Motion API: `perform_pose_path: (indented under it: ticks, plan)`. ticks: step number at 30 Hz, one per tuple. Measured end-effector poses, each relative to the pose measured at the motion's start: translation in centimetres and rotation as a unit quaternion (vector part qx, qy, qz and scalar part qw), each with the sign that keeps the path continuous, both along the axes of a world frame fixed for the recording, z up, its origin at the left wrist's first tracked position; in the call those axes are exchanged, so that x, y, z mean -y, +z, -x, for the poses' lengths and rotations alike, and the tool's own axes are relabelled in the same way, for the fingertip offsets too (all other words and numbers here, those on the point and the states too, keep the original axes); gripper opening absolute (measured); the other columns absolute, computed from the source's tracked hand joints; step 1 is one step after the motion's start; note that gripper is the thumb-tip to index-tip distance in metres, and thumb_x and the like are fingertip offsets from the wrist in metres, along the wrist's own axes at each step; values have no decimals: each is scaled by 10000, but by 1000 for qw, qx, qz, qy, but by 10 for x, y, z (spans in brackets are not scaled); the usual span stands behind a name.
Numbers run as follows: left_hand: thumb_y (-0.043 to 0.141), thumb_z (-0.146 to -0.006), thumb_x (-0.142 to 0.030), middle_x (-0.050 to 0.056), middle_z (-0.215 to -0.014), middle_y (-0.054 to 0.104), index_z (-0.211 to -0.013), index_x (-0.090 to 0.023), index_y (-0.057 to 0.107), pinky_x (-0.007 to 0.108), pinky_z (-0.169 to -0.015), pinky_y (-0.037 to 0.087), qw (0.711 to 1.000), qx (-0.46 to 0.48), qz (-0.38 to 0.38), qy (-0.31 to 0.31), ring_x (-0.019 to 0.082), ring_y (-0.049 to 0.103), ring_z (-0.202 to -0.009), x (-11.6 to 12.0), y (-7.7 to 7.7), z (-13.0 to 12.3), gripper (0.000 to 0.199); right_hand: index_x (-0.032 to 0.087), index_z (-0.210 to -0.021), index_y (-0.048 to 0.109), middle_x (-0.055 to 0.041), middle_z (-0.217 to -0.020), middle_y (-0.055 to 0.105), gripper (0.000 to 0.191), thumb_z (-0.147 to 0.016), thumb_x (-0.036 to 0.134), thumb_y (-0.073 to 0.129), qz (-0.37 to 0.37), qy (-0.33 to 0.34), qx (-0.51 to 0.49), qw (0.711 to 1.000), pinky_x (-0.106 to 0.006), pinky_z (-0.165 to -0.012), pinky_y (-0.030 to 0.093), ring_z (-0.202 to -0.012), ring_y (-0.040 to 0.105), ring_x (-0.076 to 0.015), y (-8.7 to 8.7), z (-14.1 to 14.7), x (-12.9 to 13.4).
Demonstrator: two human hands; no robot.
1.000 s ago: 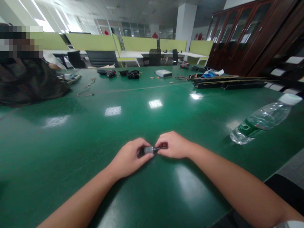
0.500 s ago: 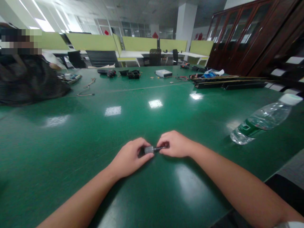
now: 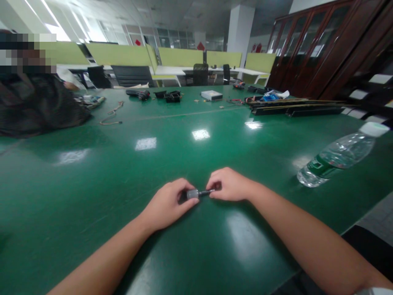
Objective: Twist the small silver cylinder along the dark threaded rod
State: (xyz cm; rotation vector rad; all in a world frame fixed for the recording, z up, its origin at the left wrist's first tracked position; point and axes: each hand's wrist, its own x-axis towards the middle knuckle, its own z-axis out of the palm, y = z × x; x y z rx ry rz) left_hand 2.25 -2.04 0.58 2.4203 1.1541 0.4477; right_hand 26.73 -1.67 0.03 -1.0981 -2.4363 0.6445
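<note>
Pinching a short grey cylinder (image 3: pixel 192 194) between thumb and fingers, the left hand (image 3: pixel 164 207) is at the glossy green tabletop (image 3: pixel 184 155), toward its near edge; the right hand (image 3: pixel 231 185) has its fingers narrowed on the outer end of a thin, dark rod (image 3: pixel 204 192) that meets the cylinder's right end. Whether the two are fixed together or merely touch, I cannot tell. Good handling here, I judge, means keeping rod and cylinder on one line, the left grip firm so the cylinder cannot roll, the right one light, with small, even moves along the axis rather than sideways, since a slim rod could bend or slip. A clear plastic bottle with green label and white cap (image 3: pixel 331 162) is well apart, toward the right edge; a flat, pale metal box (image 3: pixel 211 95) lies near the far edge
</note>
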Motion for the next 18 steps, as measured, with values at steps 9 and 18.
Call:
perform_pose_path:
  ticks: [9,18]
  plan:
    - [636,-871,-440,14,-812,643,-972,-207,688,276,-635,414,1000,-4,0,1,172,574,-693,0,-1,2,259,169,-888,782,-17,-807,694,149,-748,175,734,35,-13,12,999,-211,-657,438,-720,598,-113,4,-10,-2]
    - [629,-875,-449,19,-820,650,-976,-203,687,279,-637,422,1000,-7,1,2,174,585,-697,1,1,4,272,173,-877,784,-17,-793,707,163,-720,165,745,81,-51,37,995,-224,-641,450,-704,622,-124,11,-23,-4]
